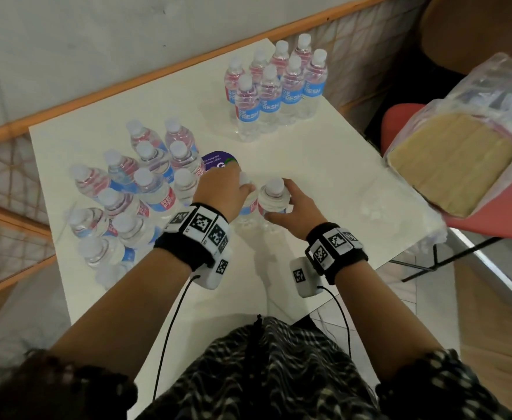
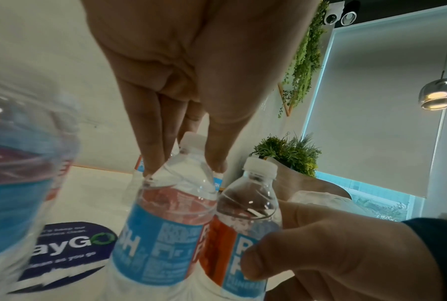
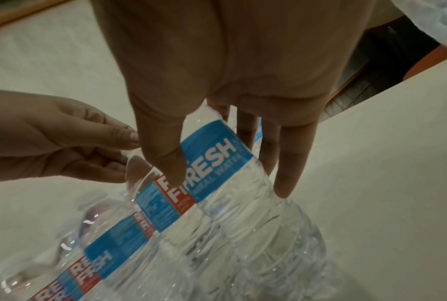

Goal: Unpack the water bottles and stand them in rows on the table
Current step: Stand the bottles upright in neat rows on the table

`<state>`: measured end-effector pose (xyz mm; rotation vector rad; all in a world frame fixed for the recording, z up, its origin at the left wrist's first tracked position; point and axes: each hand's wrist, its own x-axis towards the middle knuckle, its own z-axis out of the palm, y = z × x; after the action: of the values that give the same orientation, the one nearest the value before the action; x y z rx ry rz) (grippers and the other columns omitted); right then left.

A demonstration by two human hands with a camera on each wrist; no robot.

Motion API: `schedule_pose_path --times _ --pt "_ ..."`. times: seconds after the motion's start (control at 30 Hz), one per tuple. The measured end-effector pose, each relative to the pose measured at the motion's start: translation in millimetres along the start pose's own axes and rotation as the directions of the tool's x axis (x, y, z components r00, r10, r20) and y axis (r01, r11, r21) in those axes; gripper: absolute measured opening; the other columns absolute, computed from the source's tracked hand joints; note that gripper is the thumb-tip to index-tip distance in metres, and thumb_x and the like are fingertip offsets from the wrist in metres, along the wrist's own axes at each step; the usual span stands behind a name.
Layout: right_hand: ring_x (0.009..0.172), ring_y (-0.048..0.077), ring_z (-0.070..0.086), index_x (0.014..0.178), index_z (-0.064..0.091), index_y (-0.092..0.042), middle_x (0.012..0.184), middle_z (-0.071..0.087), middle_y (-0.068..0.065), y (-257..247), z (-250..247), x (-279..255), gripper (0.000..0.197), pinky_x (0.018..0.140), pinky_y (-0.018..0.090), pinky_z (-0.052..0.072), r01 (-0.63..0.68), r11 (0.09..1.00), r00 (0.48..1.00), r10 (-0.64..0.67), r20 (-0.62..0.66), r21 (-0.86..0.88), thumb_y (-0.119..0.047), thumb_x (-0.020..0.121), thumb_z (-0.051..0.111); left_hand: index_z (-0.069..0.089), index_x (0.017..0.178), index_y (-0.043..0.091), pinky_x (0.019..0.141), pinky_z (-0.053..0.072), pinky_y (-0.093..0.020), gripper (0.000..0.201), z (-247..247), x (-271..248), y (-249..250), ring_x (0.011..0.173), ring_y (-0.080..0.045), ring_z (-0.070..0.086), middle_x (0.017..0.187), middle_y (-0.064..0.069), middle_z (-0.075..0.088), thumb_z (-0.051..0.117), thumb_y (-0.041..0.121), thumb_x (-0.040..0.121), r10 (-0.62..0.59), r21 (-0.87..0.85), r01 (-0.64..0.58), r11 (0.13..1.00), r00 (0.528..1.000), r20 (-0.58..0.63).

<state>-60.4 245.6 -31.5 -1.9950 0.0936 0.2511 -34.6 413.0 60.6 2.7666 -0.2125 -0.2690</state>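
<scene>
Reaching forward over the white table (image 1: pixel 324 165), both forearms angle inward with palms facing each other. The left hand (image 1: pixel 221 192) comes down from above, fingertips (image 2: pixel 150 163) pinching the shoulder of one upright bottle (image 2: pixel 171 213); the right hand (image 1: pixel 291 207) wraps its thumb and fingers round the neighbouring bottle (image 1: pixel 272 198), label level. These two stand touching, mid-table, beside a purple round sticker (image 1: pixel 218 160). To the left stands a cluster of bottles (image 1: pixel 133 192); at the far edge, another upright group (image 1: pixel 276 86). On a red chair (image 1: pixel 400 122) to the right sits an opened plastic wrap (image 1: pixel 491 95) with a cardboard base showing.
</scene>
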Motion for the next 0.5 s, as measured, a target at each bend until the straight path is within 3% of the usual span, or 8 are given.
schedule_pose_path --times 0.13,0.23,0.3,0.37,0.4,0.5 --pt "0.096 0.007 0.053 0.133 0.043 -0.024 0.112 0.056 -0.010 8.3 -32.5 23.0 0.064 0.063 0.001 0.039 -0.004 1.000 1.000 0.004 -0.001 -0.019 -0.018 0.077 0.074 0.052 0.116 0.002 0.081 0.045 -0.039 0.039 7.5 33.1 22.9 0.105 -0.036 0.056 0.108 -0.018 0.063 0.056 0.033 0.092 -0.021 -0.063 0.020 0.998 1.000 -0.015" --pt "0.097 0.007 0.052 0.133 0.043 -0.022 0.113 0.055 -0.009 13.6 -56.7 47.0 0.064 0.063 -0.004 0.037 0.007 0.999 1.000 -0.007 0.000 -0.038 -0.016 0.077 0.074 0.052 0.116 0.004 0.083 0.046 -0.038 0.040 10.2 58.3 41.6 0.104 -0.036 0.058 0.108 -0.018 0.064 0.055 0.036 0.093 -0.038 -0.047 0.036 0.998 0.998 -0.042" --pt "0.102 0.011 0.054 0.133 0.043 -0.021 0.120 0.056 -0.006 16.3 -69.1 66.2 0.065 0.074 0.003 0.041 0.023 0.999 1.000 -0.023 0.004 -0.042 -0.018 0.076 0.075 0.053 0.116 0.005 0.084 0.045 -0.038 0.041 10.7 74.3 53.0 0.104 -0.036 0.058 0.109 -0.018 0.064 0.055 0.038 0.092 -0.054 -0.037 0.052 0.998 0.996 -0.071" --pt "0.108 0.016 0.056 0.134 0.044 -0.021 0.127 0.055 -0.001 17.3 -80.3 86.0 0.069 0.085 0.023 0.047 0.038 0.999 0.999 -0.037 0.019 -0.032 -0.021 0.074 0.077 0.052 0.118 0.005 0.084 0.044 -0.038 0.042 11.5 90.7 61.7 0.105 -0.036 0.058 0.111 -0.018 0.063 0.054 0.038 0.093 -0.077 -0.023 0.076 0.997 0.992 -0.096" --pt "0.110 0.017 0.055 0.135 0.043 -0.021 0.127 0.054 -0.002 16.8 -85.8 96.5 0.070 0.087 0.026 0.046 0.047 0.998 0.999 -0.046 0.028 -0.030 -0.022 0.073 0.077 0.052 0.118 0.005 0.084 0.044 -0.038 0.042 11.5 99.3 65.2 0.105 -0.036 0.058 0.111 -0.018 0.063 0.053 0.039 0.093 -0.088 -0.015 0.087 0.996 0.990 -0.108" --pt "0.107 0.010 0.051 0.139 0.037 -0.023 0.126 0.052 -0.008 14.3 -101.0 126.1 0.071 0.084 0.015 0.040 0.050 0.999 0.997 -0.048 0.053 -0.022 -0.017 0.078 0.074 0.050 0.121 0.007 0.084 0.044 -0.038 0.045 13.0 125.7 70.8 0.105 -0.035 0.058 0.112 -0.017 0.063 0.051 0.043 0.094 -0.121 -0.006 0.122 0.993 0.982 -0.145"
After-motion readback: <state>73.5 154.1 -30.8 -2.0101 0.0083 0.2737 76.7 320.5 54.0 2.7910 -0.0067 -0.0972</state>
